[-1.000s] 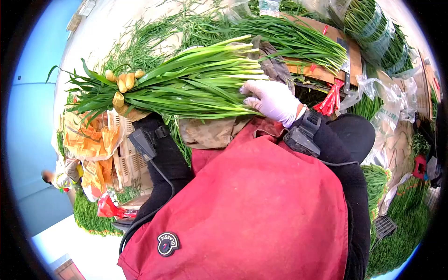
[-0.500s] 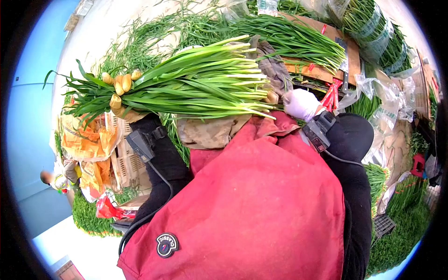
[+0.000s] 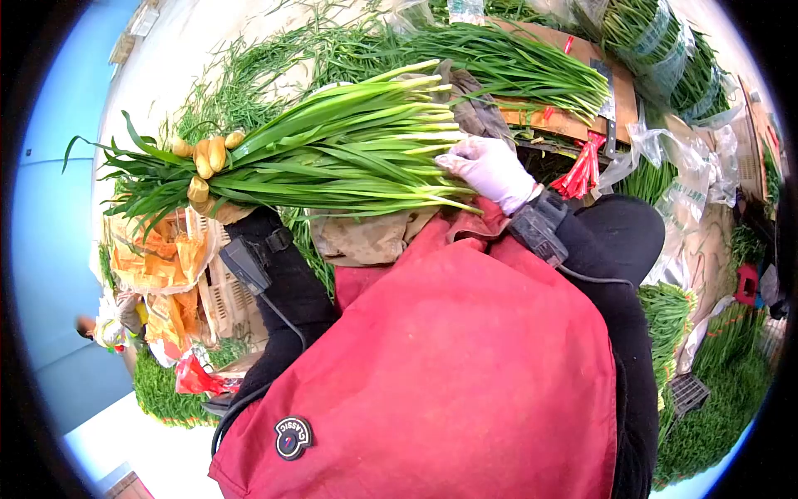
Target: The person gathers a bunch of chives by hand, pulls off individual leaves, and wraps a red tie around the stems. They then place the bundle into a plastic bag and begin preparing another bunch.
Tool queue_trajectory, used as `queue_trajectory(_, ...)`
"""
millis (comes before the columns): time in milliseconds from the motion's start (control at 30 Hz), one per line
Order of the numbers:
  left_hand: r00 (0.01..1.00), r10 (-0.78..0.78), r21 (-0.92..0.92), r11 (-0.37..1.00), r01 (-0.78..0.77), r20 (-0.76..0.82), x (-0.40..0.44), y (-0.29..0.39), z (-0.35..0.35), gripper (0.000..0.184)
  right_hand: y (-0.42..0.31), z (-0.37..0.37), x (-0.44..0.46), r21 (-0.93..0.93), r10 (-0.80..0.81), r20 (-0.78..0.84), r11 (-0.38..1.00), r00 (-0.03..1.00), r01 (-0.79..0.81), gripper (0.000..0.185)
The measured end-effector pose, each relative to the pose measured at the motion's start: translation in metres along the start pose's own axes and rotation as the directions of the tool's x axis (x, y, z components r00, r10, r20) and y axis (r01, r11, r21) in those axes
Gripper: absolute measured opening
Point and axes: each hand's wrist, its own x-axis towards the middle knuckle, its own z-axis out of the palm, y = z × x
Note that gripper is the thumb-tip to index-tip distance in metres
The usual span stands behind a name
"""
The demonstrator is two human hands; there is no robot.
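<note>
Wrapped around the leafy end of a bunch of long green stalks (image 3: 332,158) is my left hand (image 3: 206,162), in a tan glove with yellowish fingertips. The pale cut ends of the bunch point right. My right hand (image 3: 490,170), in a thin whitish glove, is at those pale ends with its fingertips pressed together on the lower stalks. The bunch lies across above my lap, over a brown cloth (image 3: 374,235) and the top of my red apron (image 3: 449,358).
More green stalks (image 3: 515,71) lie on a board at the upper right, beside a knife (image 3: 611,104) and red ties (image 3: 582,169). Plastic-wrapped bundles (image 3: 657,41) stand behind. Orange bags (image 3: 162,262) and a crate (image 3: 224,299) are at left. Another person (image 3: 112,323) is at far left.
My right hand drew back right from the stalk ends, closed, then returned to them. My left hand has kept its hold, shifting slightly left with the bunch.
</note>
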Motion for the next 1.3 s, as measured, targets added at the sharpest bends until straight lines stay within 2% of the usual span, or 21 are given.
queue_trajectory(33,1.000,0.003,0.004,1.000,-0.003,0.002,0.000,0.000,0.003,0.031,0.002,0.008,0.003,0.122,0.041,-0.001,0.992,0.999,-0.041,0.024)
queue_trajectory(67,1.000,0.006,0.014,1.000,-0.006,-0.005,0.000,0.000,0.002,0.028,0.004,0.010,0.004,0.065,0.081,-0.006,0.995,0.997,-0.081,0.019)
queue_trajectory(167,1.000,-0.002,0.026,1.000,0.002,0.001,0.000,0.003,-0.003,0.022,0.021,-0.007,0.001,-0.417,-0.127,-0.114,0.907,0.985,0.068,0.019)
queue_trajectory(200,1.000,-0.015,0.018,1.000,0.015,0.021,0.000,0.005,-0.007,0.022,0.024,-0.018,-0.003,-0.481,0.043,-0.079,0.873,0.996,-0.076,0.020)
queue_trajectory(233,0.999,-0.027,0.010,1.000,0.026,0.040,0.001,0.004,-0.009,0.022,0.037,-0.029,-0.007,-0.453,0.134,0.015,0.884,0.991,-0.113,0.020)
queue_trajectory(300,1.000,0.005,0.005,1.000,-0.005,0.020,-0.001,0.001,-0.008,0.022,0.054,-0.043,-0.021,-0.688,0.252,0.044,0.710,0.967,-0.154,0.016)
queue_trajectory(367,1.000,0.022,0.003,1.000,-0.022,0.000,-0.002,0.000,-0.008,0.020,0.081,-0.053,-0.033,-0.614,0.258,0.086,0.774,0.962,-0.153,0.015)
queue_trajectory(400,1.000,0.024,0.000,1.000,-0.024,-0.010,-0.002,0.000,-0.009,0.019,0.079,-0.057,-0.038,-0.534,0.180,0.072,0.838,0.981,-0.114,0.017)
queue_trajectory(433,0.999,0.026,-0.002,1.000,-0.026,-0.019,-0.002,0.000,-0.009,0.019,0.077,-0.056,-0.038,-0.399,0.222,-0.013,0.893,0.975,-0.209,0.018)
queue_trajectory(500,1.000,0.014,0.000,1.000,-0.014,0.007,-0.002,0.002,-0.012,0.019,0.061,-0.050,-0.031,-0.165,0.162,-0.110,0.970,0.981,-0.178,0.024)
queue_trajectory(533,1.000,0.008,0.002,1.000,-0.008,0.022,-0.001,0.002,-0.013,0.020,0.045,-0.049,-0.024,-0.217,0.064,-0.111,0.972,0.992,-0.087,0.031)
queue_trajectory(667,1.000,0.001,0.025,1.000,0.000,-0.021,0.001,0.000,-0.002,0.021,0.025,-0.024,-0.002,-0.034,-0.095,-0.184,0.995,0.978,0.090,0.024)
queue_trajectory(767,0.999,-0.006,0.041,0.999,0.008,-0.032,0.001,0.001,0.000,0.020,0.034,-0.016,0.007,-0.054,-0.061,-0.199,0.997,0.978,0.051,0.017)
queue_trajectory(800,0.999,-0.002,0.038,0.999,0.003,-0.039,0.001,0.001,0.001,0.020,0.035,-0.017,0.006,-0.085,-0.129,-0.193,0.990,0.973,0.114,0.014)
queue_trajectory(900,0.999,-0.001,0.027,1.000,0.002,-0.042,0.000,0.000,0.001,0.020,0.048,-0.024,0.004,-0.217,-0.152,-0.228,0.971,0.962,0.102,0.014)
queue_trajectory(933,1.000,-0.009,0.025,1.000,0.009,-0.030,0.000,0.002,-0.003,0.021,0.049,-0.029,0.001,-0.287,-0.102,-0.221,0.957,0.970,0.035,0.017)
queue_trajectory(967,1.000,-0.016,0.023,1.000,0.017,-0.019,0.000,0.003,-0.007,0.021,0.048,-0.031,-0.003,-0.144,0.004,-0.239,0.989,0.971,-0.040,0.015)
queue_trajectory(1033,0.999,-0.028,0.011,1.000,0.028,-0.023,-0.002,0.005,-0.015,0.021,0.055,-0.026,-0.002,0.108,-0.053,-0.263,0.991,0.963,0.084,0.018)
queue_trajectory(1133,1.000,-0.011,0.012,1.000,0.011,-0.024,-0.002,0.002,-0.011,0.020,0.043,-0.021,0.002,0.287,0.066,-0.103,0.957,0.992,-0.034,0.023)
queue_trajectory(1167,1.000,0.002,0.019,1.000,-0.002,-0.026,-0.001,0.001,-0.009,0.020,0.034,-0.017,0.001,0.430,0.168,-0.062,0.894,0.984,-0.126,0.023)
queue_trajectory(1300,1.000,-0.005,-0.001,1.000,0.005,0.002,-0.002,0.002,-0.011,0.019,0.028,-0.013,0.003,0.623,0.191,0.002,0.768,0.982,-0.150,0.015)
